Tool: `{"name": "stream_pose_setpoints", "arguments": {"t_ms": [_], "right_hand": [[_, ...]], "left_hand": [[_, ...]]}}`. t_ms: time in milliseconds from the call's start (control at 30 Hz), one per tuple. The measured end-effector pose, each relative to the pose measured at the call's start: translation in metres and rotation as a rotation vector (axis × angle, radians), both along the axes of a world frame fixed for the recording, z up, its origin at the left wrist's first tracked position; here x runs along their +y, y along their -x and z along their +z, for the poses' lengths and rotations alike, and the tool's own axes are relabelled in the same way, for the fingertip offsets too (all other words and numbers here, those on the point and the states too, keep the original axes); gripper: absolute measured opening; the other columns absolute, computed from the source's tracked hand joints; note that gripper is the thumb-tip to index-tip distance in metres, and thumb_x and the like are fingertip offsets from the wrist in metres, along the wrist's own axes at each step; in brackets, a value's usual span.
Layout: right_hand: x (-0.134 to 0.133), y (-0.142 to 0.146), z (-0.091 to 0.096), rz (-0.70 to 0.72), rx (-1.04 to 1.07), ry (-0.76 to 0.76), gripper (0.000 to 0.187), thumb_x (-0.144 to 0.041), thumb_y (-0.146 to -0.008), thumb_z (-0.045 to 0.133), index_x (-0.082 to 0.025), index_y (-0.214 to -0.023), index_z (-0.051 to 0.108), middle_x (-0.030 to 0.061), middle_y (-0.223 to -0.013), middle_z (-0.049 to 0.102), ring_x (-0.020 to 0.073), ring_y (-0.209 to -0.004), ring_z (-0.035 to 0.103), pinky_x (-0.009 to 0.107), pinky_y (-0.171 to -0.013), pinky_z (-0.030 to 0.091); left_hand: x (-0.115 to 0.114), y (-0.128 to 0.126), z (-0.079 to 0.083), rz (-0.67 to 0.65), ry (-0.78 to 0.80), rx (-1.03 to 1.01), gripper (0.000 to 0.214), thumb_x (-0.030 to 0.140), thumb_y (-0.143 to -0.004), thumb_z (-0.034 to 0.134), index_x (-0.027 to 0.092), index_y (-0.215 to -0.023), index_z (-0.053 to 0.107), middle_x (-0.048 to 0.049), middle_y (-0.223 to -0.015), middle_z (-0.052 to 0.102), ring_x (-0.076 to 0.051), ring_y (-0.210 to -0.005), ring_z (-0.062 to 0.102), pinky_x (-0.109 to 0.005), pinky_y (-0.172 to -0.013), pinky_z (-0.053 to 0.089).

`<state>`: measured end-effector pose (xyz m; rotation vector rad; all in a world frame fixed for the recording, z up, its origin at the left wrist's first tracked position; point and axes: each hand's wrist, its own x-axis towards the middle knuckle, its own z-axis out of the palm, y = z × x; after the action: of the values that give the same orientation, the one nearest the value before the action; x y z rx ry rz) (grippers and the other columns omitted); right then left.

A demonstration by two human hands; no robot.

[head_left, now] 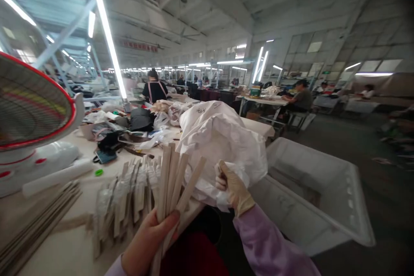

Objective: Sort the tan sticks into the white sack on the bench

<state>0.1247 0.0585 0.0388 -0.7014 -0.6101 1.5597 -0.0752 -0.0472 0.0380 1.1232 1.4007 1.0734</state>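
My left hand [152, 233] is closed round several pale, flat strips [171, 177] that stick up and fan out above the thumb. In a beige glove, my right hand [234, 185] grips the edge of a large white plastic bag [223, 138], whose mouth faces me. The bag rests on the table's right edge, with dark handwriting on its top. What lies inside it cannot be made out. Left of the strips, a row of similar pale strips with clear plastic on their upper ends [129, 194] lies on the table.
A red-rimmed fan [32, 103] stands at the left, above long thin strips [42, 220]. Behind the row lie a black cap [141, 119] and a green ring [98, 173]. A large white bin [310, 181] is at the right. Other people sit farther back.
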Motion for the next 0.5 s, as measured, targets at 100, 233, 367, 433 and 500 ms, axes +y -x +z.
{"name": "stream_pose_setpoints", "arguments": {"t_ms": [100,233,367,433,500], "right_hand": [[-0.002,-0.011,-0.005,-0.028,0.005,-0.008,0.039,-0.04,-0.055,0.078,-0.016,-0.058,0.047,-0.0078,-0.047,0.045,0.0,-0.034,0.022,0.015,-0.032,0.011],[0.005,-0.026,-0.013,-0.104,-0.045,-0.065,0.035,-0.039,-0.057,0.077,-0.015,-0.057,0.052,-0.006,-0.049,0.049,0.0005,-0.035,0.024,0.016,-0.032,0.012],[0.001,-0.03,-0.011,-0.097,-0.268,-0.136,0.035,-0.04,-0.061,0.075,-0.014,-0.053,0.053,-0.0067,-0.043,0.041,0.0016,-0.038,0.025,0.017,-0.035,0.015],[-0.01,-0.021,-0.012,-0.014,-0.382,-0.126,0.036,-0.041,-0.06,0.075,-0.015,-0.052,0.052,-0.0076,-0.04,0.036,0.0027,-0.039,0.026,0.018,-0.035,0.016],[-0.024,-0.008,-0.018,0.135,-0.425,-0.112,0.036,-0.043,-0.059,0.075,-0.015,-0.055,0.053,-0.0077,-0.041,0.037,0.0034,-0.04,0.026,0.019,-0.036,0.017]], "left_hand": [[0.003,-0.02,-0.001,-0.072,-0.069,0.035,0.029,0.044,-0.06,0.065,0.019,-0.064,0.053,0.0037,-0.043,0.05,-0.012,-0.041,0.045,-0.024,-0.046,0.037],[0.004,-0.029,-0.006,-0.098,-0.075,0.058,0.027,0.039,-0.06,0.065,0.017,-0.071,0.054,0.0047,-0.048,0.048,-0.011,-0.038,0.045,-0.022,-0.039,0.034],[0.009,-0.034,-0.008,-0.116,-0.041,0.062,0.028,0.034,-0.062,0.066,0.015,-0.079,0.057,0.0054,-0.049,0.047,-0.009,-0.036,0.045,-0.021,-0.038,0.034],[0.014,-0.037,-0.008,-0.136,-0.039,0.031,0.027,0.034,-0.062,0.067,0.015,-0.079,0.057,0.0056,-0.049,0.047,-0.009,-0.036,0.046,-0.02,-0.037,0.034],[0.019,-0.039,-0.008,-0.124,-0.056,-0.02,0.028,0.034,-0.061,0.07,0.015,-0.075,0.056,0.0054,-0.051,0.048,-0.009,-0.037,0.047,-0.02,-0.037,0.035]]}}
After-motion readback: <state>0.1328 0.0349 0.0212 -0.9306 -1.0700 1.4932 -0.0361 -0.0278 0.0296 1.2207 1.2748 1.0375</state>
